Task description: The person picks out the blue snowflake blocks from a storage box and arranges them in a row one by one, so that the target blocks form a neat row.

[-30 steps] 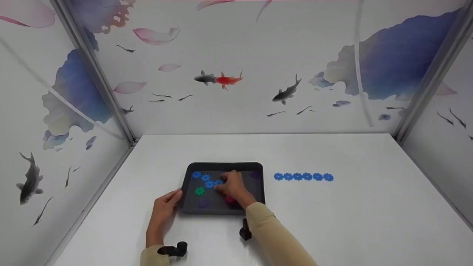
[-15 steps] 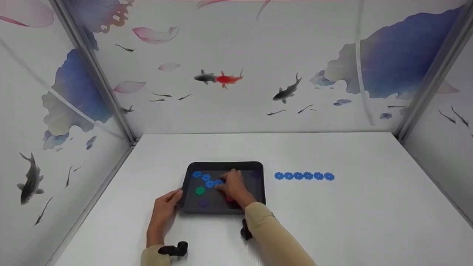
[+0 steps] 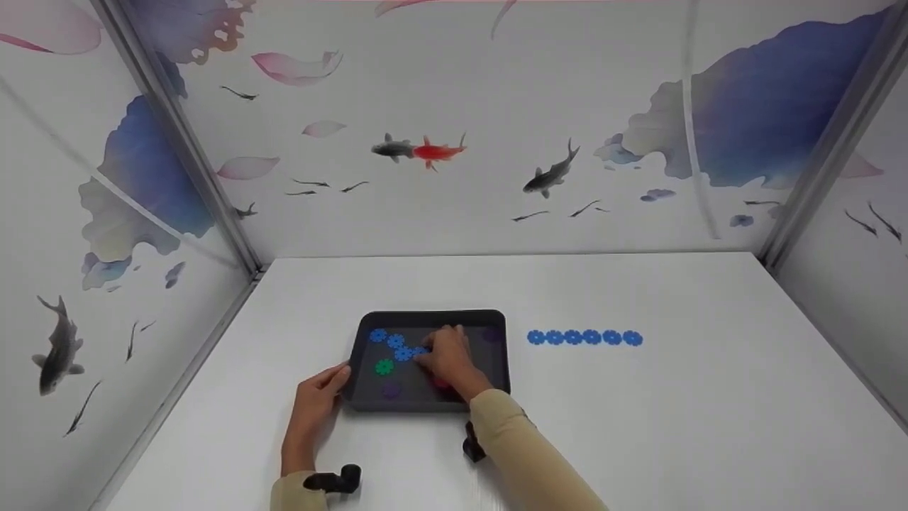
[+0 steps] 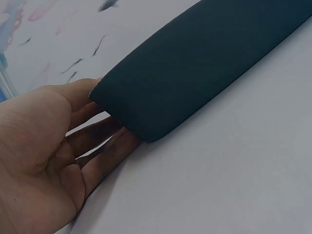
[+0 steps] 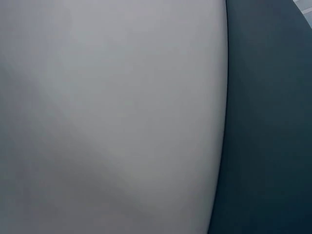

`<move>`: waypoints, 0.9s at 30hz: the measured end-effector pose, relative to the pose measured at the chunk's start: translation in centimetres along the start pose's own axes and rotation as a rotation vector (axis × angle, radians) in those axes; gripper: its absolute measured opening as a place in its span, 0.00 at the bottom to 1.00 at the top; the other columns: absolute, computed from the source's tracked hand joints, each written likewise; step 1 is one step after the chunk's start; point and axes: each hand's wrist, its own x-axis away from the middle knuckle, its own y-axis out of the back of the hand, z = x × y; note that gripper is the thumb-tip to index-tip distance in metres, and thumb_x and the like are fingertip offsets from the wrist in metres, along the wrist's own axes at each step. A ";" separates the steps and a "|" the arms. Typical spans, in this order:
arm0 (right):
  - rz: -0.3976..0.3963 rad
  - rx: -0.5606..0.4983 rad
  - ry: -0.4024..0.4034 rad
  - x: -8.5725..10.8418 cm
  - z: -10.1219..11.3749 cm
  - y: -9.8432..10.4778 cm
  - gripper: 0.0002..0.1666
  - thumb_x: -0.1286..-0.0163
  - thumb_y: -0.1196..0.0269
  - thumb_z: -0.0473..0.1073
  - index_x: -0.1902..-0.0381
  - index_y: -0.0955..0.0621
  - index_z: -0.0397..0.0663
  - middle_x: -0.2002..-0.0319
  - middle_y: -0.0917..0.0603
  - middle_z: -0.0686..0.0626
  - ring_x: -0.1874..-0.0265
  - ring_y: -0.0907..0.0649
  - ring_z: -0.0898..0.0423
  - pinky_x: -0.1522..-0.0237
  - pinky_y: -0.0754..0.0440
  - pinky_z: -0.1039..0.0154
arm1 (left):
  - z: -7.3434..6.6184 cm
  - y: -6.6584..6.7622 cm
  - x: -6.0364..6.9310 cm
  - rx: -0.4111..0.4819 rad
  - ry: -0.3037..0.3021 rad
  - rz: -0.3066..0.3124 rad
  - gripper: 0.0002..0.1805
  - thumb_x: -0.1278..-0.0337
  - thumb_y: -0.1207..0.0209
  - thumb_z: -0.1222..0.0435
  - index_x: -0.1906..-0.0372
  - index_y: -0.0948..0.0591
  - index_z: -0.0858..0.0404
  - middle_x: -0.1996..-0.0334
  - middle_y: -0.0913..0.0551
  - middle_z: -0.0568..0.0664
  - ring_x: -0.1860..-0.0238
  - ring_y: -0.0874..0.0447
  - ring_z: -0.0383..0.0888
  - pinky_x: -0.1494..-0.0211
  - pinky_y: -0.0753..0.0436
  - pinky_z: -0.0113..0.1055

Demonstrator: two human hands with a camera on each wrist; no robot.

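Discs, blue, flower-shaped and plastic-looking (image 3: 573, 337), lie six in a straight row on the smooth white table (image 3: 709, 411) in the head view, their edges meeting, probably set there to be separate from the mixed pieces. To their left sits a shallow black rectangular tray with rounded corners (image 3: 404, 407), with four blue discs (image 3: 396, 341), one green notched disc (image 3: 384, 367), two dark purple discs (image 3: 391, 390) and a red piece (image 3: 441, 382) mostly hidden by the wrist; anything else under there cannot be counted. The right hand (image 3: 450, 355) reaches inside, bent thumb and finger at the rightmost of those four blue ones; whether they pinch or merely touch it, I cannot tell. The left hand (image 3: 317, 397) grips the tray's left edge, presumably to steady it. In the left wrist view its thumb lies at the rim and its fingers reach underneath, likely bracing that corner from both sides. The right wrist view shows pale surface and dark tray wall, no fingers.
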 end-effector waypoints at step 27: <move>-0.001 0.080 -0.021 -0.3 -0.2 0.0 0.20 0.44 0.24 0.49 0.58 0.10 0.43 0.56 0.14 0.47 0.56 0.28 0.51 0.46 0.26 0.52 | 0.1 0.0 -0.1 -0.062 -0.016 -0.031 0.27 0.30 0.41 0.52 0.34 0.23 0.63 0.30 0.27 0.61 0.28 0.30 0.57 0.26 0.29 0.52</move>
